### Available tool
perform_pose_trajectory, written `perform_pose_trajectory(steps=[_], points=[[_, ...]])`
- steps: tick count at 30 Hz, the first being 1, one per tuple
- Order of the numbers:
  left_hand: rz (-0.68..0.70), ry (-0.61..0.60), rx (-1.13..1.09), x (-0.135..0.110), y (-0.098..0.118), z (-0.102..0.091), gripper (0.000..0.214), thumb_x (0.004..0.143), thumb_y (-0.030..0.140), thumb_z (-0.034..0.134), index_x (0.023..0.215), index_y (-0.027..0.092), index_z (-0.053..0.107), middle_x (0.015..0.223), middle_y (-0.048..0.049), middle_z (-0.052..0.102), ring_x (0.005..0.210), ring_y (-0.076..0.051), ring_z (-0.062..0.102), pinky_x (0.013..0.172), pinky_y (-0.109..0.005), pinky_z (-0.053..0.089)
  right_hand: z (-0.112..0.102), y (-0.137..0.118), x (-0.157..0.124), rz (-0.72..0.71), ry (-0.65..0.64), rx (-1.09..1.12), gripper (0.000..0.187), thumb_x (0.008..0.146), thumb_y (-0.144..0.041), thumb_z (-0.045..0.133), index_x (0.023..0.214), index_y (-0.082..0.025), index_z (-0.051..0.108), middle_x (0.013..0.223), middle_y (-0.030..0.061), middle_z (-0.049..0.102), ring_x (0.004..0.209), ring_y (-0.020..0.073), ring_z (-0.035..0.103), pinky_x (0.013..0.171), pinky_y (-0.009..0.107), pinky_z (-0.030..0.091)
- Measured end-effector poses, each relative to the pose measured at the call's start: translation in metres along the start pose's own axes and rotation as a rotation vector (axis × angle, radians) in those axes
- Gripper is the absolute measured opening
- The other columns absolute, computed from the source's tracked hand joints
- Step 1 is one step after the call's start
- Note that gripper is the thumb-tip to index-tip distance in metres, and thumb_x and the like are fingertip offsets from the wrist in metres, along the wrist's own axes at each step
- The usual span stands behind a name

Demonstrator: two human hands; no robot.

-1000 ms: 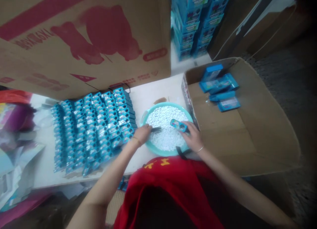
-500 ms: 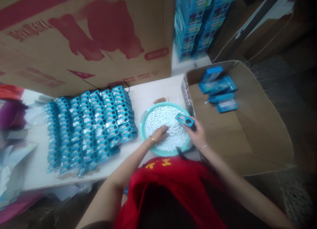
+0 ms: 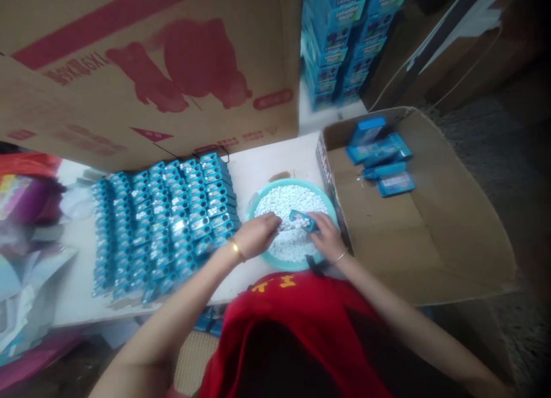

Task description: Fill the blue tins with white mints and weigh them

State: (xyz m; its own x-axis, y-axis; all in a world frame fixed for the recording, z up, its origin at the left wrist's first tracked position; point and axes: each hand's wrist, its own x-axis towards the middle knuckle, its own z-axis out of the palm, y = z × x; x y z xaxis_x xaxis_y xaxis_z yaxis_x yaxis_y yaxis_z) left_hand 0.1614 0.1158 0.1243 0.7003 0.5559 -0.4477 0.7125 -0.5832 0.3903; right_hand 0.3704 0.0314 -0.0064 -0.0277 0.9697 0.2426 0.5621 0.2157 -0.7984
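A round turquoise basin (image 3: 253,205) full of small white pellets (image 3: 293,197) sits on the table in front of me. My right hand (image 3: 328,237) grips a small blue box (image 3: 302,220) with a dark round hole, held low over the pellets. At the basin's left side, my left hand (image 3: 257,234) has its fingers curled together above the pellets; whatever is in them is hidden. Left of the basin stand tight rows of similar blue boxes (image 3: 161,225), several with white pellets showing on top.
An open cardboard carton (image 3: 387,237) at right holds several blue packs (image 3: 374,151). A large cardboard box (image 3: 206,116) with red print stands behind the rows. Stacked blue cartons (image 3: 331,47) rise at the back. Plastic wrapping (image 3: 30,289) lies at far left.
My left hand has come up out of the pellets and moved left. My right hand has lowered the blue box and shifted it left, closer to the pellets.
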Motion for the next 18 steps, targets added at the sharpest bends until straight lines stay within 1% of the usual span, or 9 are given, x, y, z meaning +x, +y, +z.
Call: perform_pose_trajectory(steps=[2, 5, 7, 9, 11, 14, 15, 16, 18], points=[[-0.072, -0.056, 0.146, 0.004, 0.019, -0.010, 0.022, 0.090, 0.016, 0.041, 0.111, 0.014, 0.049, 0.099, -0.0094, 0.058, 0.088, -0.020, 0.059, 0.069, -0.029, 0.048, 0.002, -0.003, -0.001, -0.020, -0.018, -0.011, 0.052, 0.075, -0.008, 0.046, 0.124, -0.021, 0.052, 0.116, 0.0091, 0.060, 0.111, 0.0259, 0.054, 0.101, 0.048, 0.043], [-0.141, -0.080, 0.306, 0.008, 0.046, -0.022, 0.025, 0.091, 0.012, 0.037, 0.115, 0.012, 0.047, 0.096, -0.0101, 0.058, 0.086, -0.021, 0.060, 0.063, -0.028, 0.048, 0.007, -0.003, -0.004, -0.025, -0.046, -0.006, 0.051, 0.076, -0.009, 0.048, 0.125, -0.021, 0.051, 0.117, 0.0085, 0.061, 0.112, 0.0263, 0.054, 0.103, 0.050, 0.040], [-0.145, -0.096, 0.361, 0.009, 0.060, -0.027, 0.023, 0.093, 0.013, 0.033, 0.110, 0.011, 0.049, 0.093, -0.0108, 0.058, 0.085, -0.021, 0.059, 0.062, -0.028, 0.049, 0.010, -0.002, -0.006, -0.015, -0.056, 0.020, 0.049, 0.077, -0.011, 0.049, 0.125, -0.022, 0.051, 0.117, 0.0083, 0.061, 0.112, 0.0264, 0.054, 0.101, 0.050, 0.041], [-0.129, -0.115, 0.375, 0.007, 0.065, -0.032, 0.021, 0.094, 0.014, 0.033, 0.102, 0.010, 0.052, 0.091, -0.0112, 0.057, 0.085, -0.020, 0.059, 0.063, -0.027, 0.049, 0.012, -0.001, -0.007, 0.012, -0.056, 0.056, 0.045, 0.080, -0.014, 0.050, 0.124, -0.022, 0.052, 0.116, 0.0086, 0.061, 0.110, 0.0261, 0.054, 0.097, 0.048, 0.044], [-0.123, -0.101, 0.353, 0.002, 0.060, -0.035, 0.020, 0.093, 0.012, 0.034, 0.097, 0.011, 0.054, 0.090, -0.0105, 0.056, 0.084, -0.019, 0.058, 0.065, -0.027, 0.050, 0.012, -0.001, -0.007, 0.051, -0.053, 0.098, 0.039, 0.083, -0.018, 0.051, 0.121, -0.022, 0.053, 0.114, 0.0091, 0.061, 0.109, 0.0258, 0.055, 0.094, 0.046, 0.047], [-0.125, -0.010, 0.210, -0.008, 0.039, -0.032, 0.016, 0.090, 0.015, 0.042, 0.100, 0.013, 0.054, 0.096, -0.0091, 0.055, 0.085, -0.018, 0.057, 0.070, -0.030, 0.051, 0.010, -0.002, -0.008, 0.108, -0.054, 0.176, 0.034, 0.085, -0.027, 0.055, 0.119, -0.022, 0.055, 0.113, 0.0100, 0.062, 0.109, 0.0257, 0.056, 0.093, 0.045, 0.048], [-0.107, 0.039, 0.122, -0.011, 0.030, -0.026, 0.017, 0.089, 0.020, 0.046, 0.103, 0.014, 0.053, 0.100, -0.0092, 0.054, 0.087, -0.018, 0.057, 0.073, -0.031, 0.052, 0.009, -0.003, -0.009, 0.123, -0.058, 0.203, 0.034, 0.085, -0.030, 0.057, 0.118, -0.021, 0.055, 0.113, 0.0104, 0.062, 0.108, 0.0260, 0.057, 0.093, 0.044, 0.048], [-0.076, 0.094, 0.024, -0.013, 0.022, -0.018, 0.024, 0.087, 0.026, 0.051, 0.108, 0.014, 0.051, 0.106, -0.0100, 0.053, 0.091, -0.019, 0.057, 0.077, -0.032, 0.052, 0.008, -0.004, -0.010, 0.134, -0.069, 0.229, 0.035, 0.084, -0.032, 0.058, 0.117, -0.021, 0.056, 0.112, 0.0105, 0.062, 0.107, 0.0262, 0.058, 0.093, 0.044, 0.048], [-0.007, 0.194, -0.158, -0.017, 0.009, 0.005, 0.045, 0.082, 0.036, 0.059, 0.119, 0.015, 0.045, 0.118, -0.0129, 0.048, 0.103, -0.022, 0.055, 0.084, -0.033, 0.050, 0.011, -0.010, -0.013, 0.142, -0.119, 0.283, 0.033, 0.084, -0.034, 0.059, 0.114, -0.021, 0.058, 0.108, 0.0096, 0.064, 0.105, 0.0262, 0.059, 0.091, 0.043, 0.050]])
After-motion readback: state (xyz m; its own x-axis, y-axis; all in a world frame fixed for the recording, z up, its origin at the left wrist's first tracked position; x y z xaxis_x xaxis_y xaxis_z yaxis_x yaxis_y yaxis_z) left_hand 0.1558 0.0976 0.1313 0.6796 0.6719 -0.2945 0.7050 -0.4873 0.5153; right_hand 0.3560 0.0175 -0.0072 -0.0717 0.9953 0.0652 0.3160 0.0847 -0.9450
